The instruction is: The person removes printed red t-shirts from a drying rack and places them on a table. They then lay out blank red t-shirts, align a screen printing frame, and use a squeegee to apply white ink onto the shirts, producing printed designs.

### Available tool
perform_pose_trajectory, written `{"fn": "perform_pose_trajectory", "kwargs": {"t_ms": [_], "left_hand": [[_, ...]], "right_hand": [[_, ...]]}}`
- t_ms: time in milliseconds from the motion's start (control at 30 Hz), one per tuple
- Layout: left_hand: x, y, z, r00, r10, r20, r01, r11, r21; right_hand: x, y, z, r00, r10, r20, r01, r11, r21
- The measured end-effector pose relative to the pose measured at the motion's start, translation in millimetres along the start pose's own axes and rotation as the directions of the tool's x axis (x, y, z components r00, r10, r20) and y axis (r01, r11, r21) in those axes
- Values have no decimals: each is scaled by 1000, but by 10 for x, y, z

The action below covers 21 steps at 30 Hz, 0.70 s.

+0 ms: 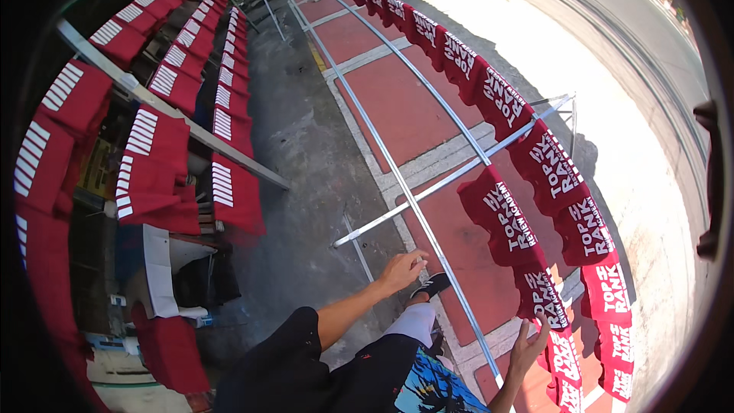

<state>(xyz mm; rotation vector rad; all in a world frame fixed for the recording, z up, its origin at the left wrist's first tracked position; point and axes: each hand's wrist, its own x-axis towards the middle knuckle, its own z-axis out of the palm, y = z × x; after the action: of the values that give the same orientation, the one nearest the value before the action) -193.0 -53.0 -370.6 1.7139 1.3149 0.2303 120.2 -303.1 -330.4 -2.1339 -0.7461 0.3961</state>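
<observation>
My left hand (401, 273) is in front of my body beside the nearest metal rail (415, 206). It holds nothing, and its fingers are loosely bent and apart. Lower right, my right hand (526, 352) is raised with its fingers spread, close to a dark red printed cloth (541, 294) on the middle rail. Whether the fingertips touch the cloth I cannot tell. Farther up that rail hangs another red cloth (501, 214) with white lettering. The outer rail carries a long row of matching red cloths (547, 168).
A metal crossbar (451, 176) joins the rails over red and grey pavement (390, 115). To the left, several rows of red cloths with white stripes (160, 138) hang below a slanting metal beam (206, 138). Beyond the outer row runs a sunlit road (650, 69).
</observation>
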Motion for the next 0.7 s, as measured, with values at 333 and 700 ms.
{"fn": "perform_pose_trajectory", "kwargs": {"t_ms": [333, 700], "left_hand": [[-5167, -2952, 1615, 691, -642, 333, 568, 767, 299], [-6884, -3309, 1429, 651, -758, 25, 741, 628, -237]], "right_hand": [[-1905, -161, -240, 777, -369, 510, 321, 929, 185], [-3013, -250, 413, 508, -221, 833, 279, 957, 84]]}}
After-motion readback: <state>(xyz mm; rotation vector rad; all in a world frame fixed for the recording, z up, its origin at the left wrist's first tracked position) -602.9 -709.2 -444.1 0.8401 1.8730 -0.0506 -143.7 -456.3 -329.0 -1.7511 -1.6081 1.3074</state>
